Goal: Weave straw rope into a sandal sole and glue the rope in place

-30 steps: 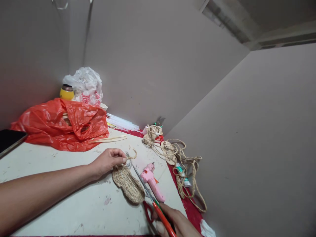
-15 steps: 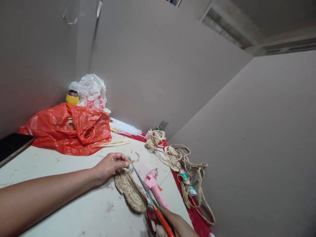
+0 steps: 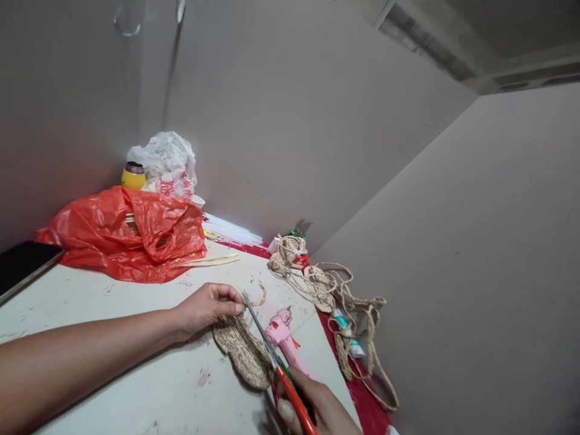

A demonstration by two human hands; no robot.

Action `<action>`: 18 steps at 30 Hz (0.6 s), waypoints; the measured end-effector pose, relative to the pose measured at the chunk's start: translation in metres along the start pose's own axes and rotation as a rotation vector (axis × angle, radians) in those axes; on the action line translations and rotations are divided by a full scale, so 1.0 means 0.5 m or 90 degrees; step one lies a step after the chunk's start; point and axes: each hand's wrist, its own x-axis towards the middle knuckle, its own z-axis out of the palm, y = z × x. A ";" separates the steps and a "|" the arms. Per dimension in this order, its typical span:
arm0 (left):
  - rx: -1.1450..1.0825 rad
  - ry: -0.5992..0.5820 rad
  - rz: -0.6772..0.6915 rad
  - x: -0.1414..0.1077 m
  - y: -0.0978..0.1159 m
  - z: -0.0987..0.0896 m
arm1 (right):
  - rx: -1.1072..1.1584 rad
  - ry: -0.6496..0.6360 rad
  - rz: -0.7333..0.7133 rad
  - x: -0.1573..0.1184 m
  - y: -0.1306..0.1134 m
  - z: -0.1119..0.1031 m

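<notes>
Pinched between the fingers of my left hand (image 3: 217, 307) is the end of a braided straw cord (image 3: 259, 295), whose tail curls up beyond the fingertips. Below that hand a sole-shaped woven straw piece (image 3: 242, 353) hangs or rests at a slant; I cannot tell whether it touches the table. My right hand (image 3: 317, 402) grips scissors (image 3: 293, 396) with orange and green handles. The scissor blades look nearly closed, and their tips meet the cord right beside my left fingertips. A pink glue gun (image 3: 285, 338) lies just right of the blades.
An orange-red plastic bag (image 3: 131, 241) and a phone (image 3: 27, 266) occupy the left side. Behind stand a yellow jar (image 3: 133, 176) and a white bag (image 3: 170, 160). White glue sticks (image 3: 233, 231) lie along the wall. Coiled straw cord (image 3: 286, 254) and another woven sole (image 3: 319, 288) line the right edge.
The left hand, cord and scissor tips have shifted slightly right in view. The blades look closer together now, and the right hand sits a little higher. The camera has tilted slightly.
</notes>
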 end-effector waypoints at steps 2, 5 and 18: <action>-0.002 -0.006 -0.003 0.001 -0.001 0.000 | 0.015 0.005 0.000 0.002 0.003 0.005; -0.005 -0.020 -0.004 0.001 -0.004 0.000 | 0.045 0.017 0.007 0.004 0.005 0.015; 0.006 -0.042 0.004 0.006 -0.015 0.001 | 0.133 0.021 0.003 0.007 0.019 0.041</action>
